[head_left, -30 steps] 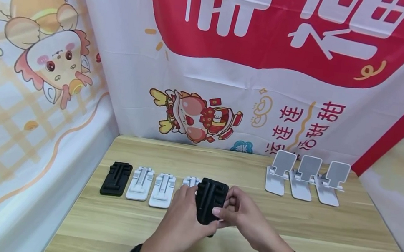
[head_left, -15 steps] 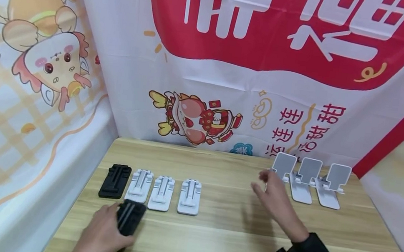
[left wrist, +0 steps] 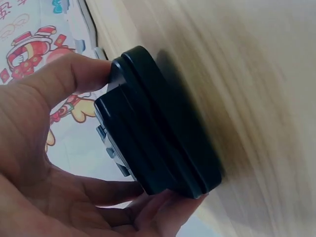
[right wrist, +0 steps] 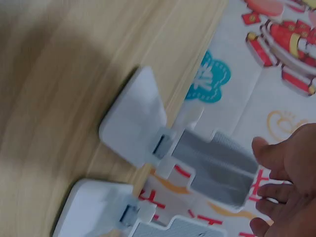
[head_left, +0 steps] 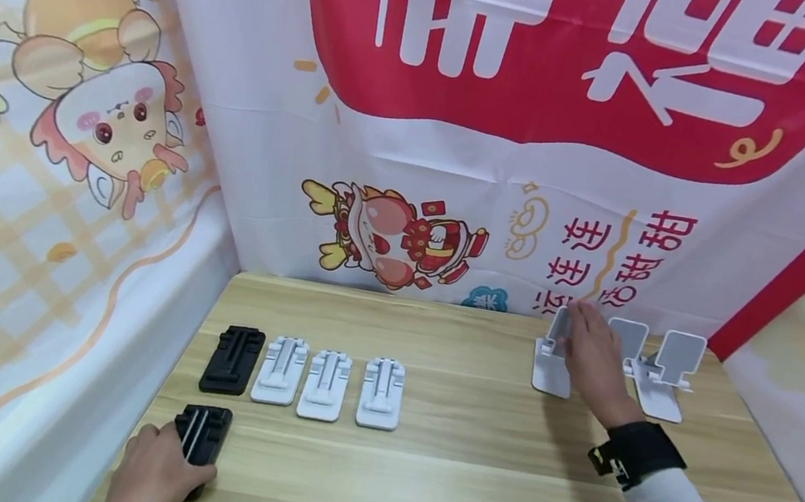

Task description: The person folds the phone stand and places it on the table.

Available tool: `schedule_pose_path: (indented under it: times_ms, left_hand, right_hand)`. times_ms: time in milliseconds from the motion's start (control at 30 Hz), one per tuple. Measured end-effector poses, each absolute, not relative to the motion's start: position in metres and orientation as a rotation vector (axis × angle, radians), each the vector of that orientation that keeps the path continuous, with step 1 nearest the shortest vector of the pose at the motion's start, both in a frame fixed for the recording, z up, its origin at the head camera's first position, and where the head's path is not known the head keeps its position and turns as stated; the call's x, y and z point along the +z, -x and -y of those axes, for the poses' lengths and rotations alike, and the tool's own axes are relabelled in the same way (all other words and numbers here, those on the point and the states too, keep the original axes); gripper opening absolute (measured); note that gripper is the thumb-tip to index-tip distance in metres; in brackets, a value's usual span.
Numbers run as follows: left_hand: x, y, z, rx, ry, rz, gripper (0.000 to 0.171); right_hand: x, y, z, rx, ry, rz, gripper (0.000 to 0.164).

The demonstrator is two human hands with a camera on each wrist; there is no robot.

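Note:
My left hand (head_left: 153, 467) grips a folded black phone stand (head_left: 203, 432) by its opposite edges at the table's front left. In the left wrist view, that stand (left wrist: 158, 133) is tilted close over the wood; whether it touches cannot be told. Over at the back right, my right hand (head_left: 596, 363) is at the upper plate of the leftmost unfolded white phone stand (head_left: 552, 371), partly hiding it. The right wrist view has the thumb and loosely bent fingers (right wrist: 271, 192) beside the top edge of the grey-padded plate (right wrist: 217, 170), not clasping it.
Two more unfolded white stands (head_left: 677, 358) stand to the right of it. A folded black stand (head_left: 232, 360) and three folded white stands (head_left: 381, 393) lie in a row at the left on the wooden table (head_left: 448, 491). Printed cloth (head_left: 400, 150) hangs behind.
Both hands were together on the black phone stand; the right has let go and reached to the white stands at the back right. My left hand has carried the black one front-left and lower.

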State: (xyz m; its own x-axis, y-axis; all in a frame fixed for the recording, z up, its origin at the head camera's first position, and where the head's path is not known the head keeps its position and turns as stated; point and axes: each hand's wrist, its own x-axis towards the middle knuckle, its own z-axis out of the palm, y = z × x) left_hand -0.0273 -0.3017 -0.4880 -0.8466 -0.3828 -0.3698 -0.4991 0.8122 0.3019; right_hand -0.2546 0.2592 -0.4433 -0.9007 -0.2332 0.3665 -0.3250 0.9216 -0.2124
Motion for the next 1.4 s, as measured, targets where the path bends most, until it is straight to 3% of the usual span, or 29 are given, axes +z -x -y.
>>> schedule_pose_path:
  times_ms: [300,467,600,933,1200,1400]
  left_hand:
    - [-0.492,0.038,0.308,0.515,0.647,-2.664,0.090]
    - [-0.485,0.040,0.304,0.450,0.614,-2.681,0.097]
    - [-0.468,0.041,0.290,0.544,0.589,-2.771,0.099]
    - [-0.431,0.046,0.189,1.348,0.300,-2.761,0.054]
    - [-0.443,0.056,0.109,1.741,-0.137,-2.352,0.066]
    - [-0.451,0.061,0.082,1.959,-0.192,-1.983,0.049]
  right_hand:
    - [-0.444,0.279,-0.268,0.333,-0.509,2.636,0.043]
    - [-0.441,0.285,-0.275,0.327,-0.521,2.619,0.020]
    - [-0.426,0.278,-0.275,0.399,-0.503,2.654,0.016]
    - [-0.382,0.223,-0.222,0.452,-0.631,2.609,0.020]
    - [-0.351,0.159,-0.166,0.580,-0.860,2.582,0.018]
    - [-0.342,0.123,-0.145,0.634,-0.984,2.579,0.022]
